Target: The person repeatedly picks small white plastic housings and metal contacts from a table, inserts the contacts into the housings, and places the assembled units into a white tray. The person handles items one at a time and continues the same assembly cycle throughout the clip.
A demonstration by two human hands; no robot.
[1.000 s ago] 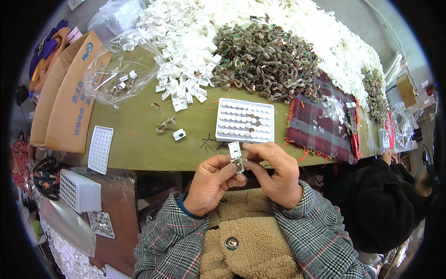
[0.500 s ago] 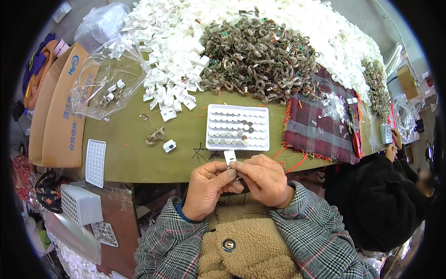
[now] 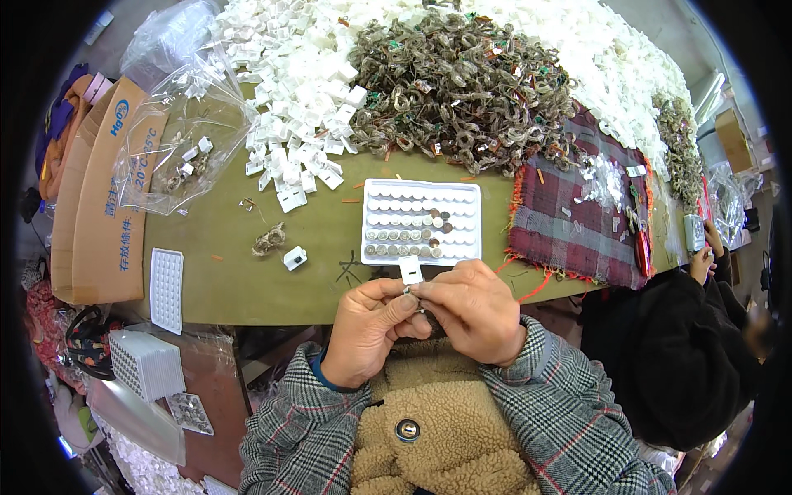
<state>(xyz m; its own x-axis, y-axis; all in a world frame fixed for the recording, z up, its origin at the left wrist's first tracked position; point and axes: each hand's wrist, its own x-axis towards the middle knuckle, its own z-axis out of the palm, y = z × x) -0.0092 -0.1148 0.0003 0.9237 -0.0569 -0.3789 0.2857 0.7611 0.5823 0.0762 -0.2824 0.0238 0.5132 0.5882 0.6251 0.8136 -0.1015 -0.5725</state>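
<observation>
A small white plastic housing [image 3: 410, 269] with a dark slot stands up between my fingertips, in front of the cell tray. My left hand [image 3: 369, 330] is closed, thumb and index finger pinching at its lower end. From the other side my right hand [image 3: 477, 313] pinches the same end, fingers bent together. A thin dark part, maybe wire, shows between the fingertips, too small to name. Just beyond lies the white tray [image 3: 358, 233] with rows of round pockets, some holding silvery button cells [image 3: 404, 250]. To the left, a loose white housing [image 3: 294, 258] lies beside a coiled wire bundle [image 3: 269, 240].
Heaps of white housings [image 3: 307, 107] and coiled wires [image 3: 462, 91] cover the table's far side. A plaid cloth [image 3: 551, 223] with clear bits lies right. Left are a cardboard box [image 3: 103, 206], plastic bag [image 3: 198, 124], upright tray [image 3: 167, 289] and stacked trays [image 3: 147, 363]. A co-worker [image 3: 668, 355] sits right.
My right hand has risen slightly, and its fingers have shifted at the housing's lower end. The housing is a little higher in front of the tray. The view has shifted slightly.
</observation>
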